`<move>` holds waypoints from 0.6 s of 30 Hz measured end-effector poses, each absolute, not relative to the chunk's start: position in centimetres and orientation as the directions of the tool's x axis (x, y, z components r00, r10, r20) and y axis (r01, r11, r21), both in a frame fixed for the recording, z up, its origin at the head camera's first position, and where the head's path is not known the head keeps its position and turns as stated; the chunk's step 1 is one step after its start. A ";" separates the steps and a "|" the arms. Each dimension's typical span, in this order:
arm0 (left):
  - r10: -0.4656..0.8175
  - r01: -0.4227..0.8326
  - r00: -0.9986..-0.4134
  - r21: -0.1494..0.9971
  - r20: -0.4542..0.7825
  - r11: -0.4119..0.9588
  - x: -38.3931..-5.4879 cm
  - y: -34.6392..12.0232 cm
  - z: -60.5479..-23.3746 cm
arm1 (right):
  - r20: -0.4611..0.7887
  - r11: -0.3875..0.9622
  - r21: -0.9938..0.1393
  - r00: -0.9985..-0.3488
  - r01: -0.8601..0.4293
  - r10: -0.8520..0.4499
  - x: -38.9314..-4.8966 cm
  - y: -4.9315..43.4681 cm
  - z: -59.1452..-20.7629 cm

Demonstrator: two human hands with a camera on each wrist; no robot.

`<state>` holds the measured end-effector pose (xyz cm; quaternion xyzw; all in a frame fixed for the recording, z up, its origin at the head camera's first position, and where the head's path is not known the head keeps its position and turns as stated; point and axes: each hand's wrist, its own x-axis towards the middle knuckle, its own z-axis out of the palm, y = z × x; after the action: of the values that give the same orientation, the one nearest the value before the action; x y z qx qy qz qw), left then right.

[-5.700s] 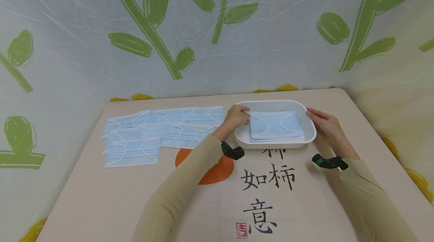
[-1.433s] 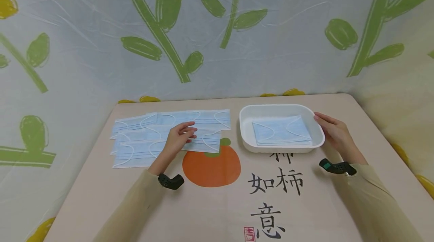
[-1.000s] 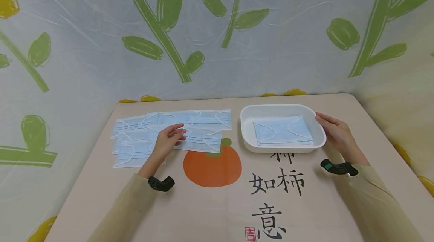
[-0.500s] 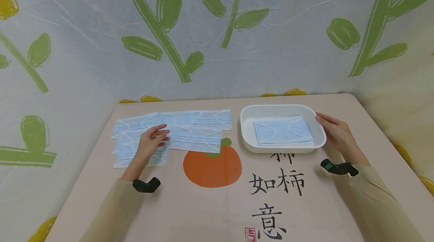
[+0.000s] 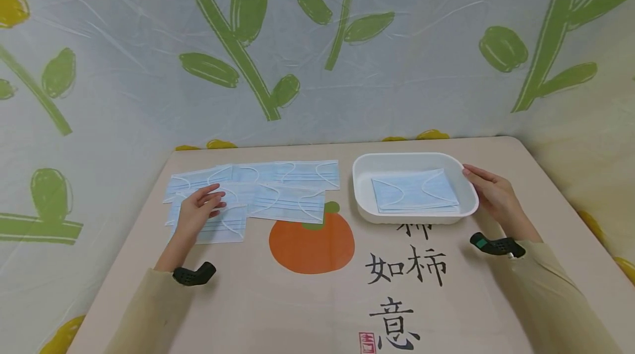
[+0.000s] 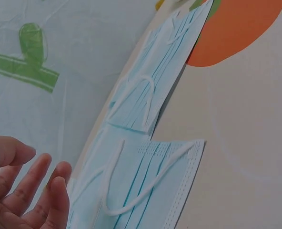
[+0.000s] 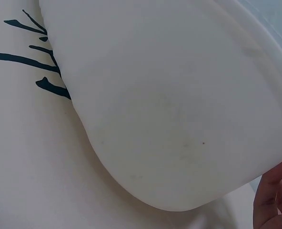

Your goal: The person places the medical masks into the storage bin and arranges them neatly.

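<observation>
Over the left end of a spread of pale blue face masks, my left hand has its fingers loosely bent and nothing between them. The left wrist view shows that hand beside the ear loop of the nearest mask. My right hand holds the right end of a white plastic tray, fingertips at the rim. More masks lie stacked flat inside the tray. Seen from the right wrist, the tray's wall fills most of the view, with fingers at its edge.
The tabletop bears a printed orange persimmon and black brush characters. Behind the table hangs a pale curtain with green leaves. Each wrist wears a dark band, such as the left band.
From over the tray, my left hand has come back leftward, without a mask, across the spread to its left end. The right hand keeps to the tray's right end.
</observation>
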<state>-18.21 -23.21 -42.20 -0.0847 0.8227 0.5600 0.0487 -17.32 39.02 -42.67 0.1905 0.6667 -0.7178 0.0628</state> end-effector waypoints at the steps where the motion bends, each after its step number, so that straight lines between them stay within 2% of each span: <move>1: -0.086 -0.196 -0.981 0.911 -0.176 0.364 -18.2 -23.4 -42.1 | -0.352 -0.101 -0.935 -0.921 0.339 0.165 -17.3 39.0 -42.7; 18: -0.089 -0.196 -0.981 0.890 -0.174 0.412 -17.3 -27.2 -41.6 | -0.337 -0.102 -0.941 -0.927 0.323 0.165 -17.4 39.1 -42.6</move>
<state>-17.26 -27.15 -41.56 -0.0849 0.8388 0.5355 0.0496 -17.37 39.11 -42.60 0.1827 0.6678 -0.7195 0.0551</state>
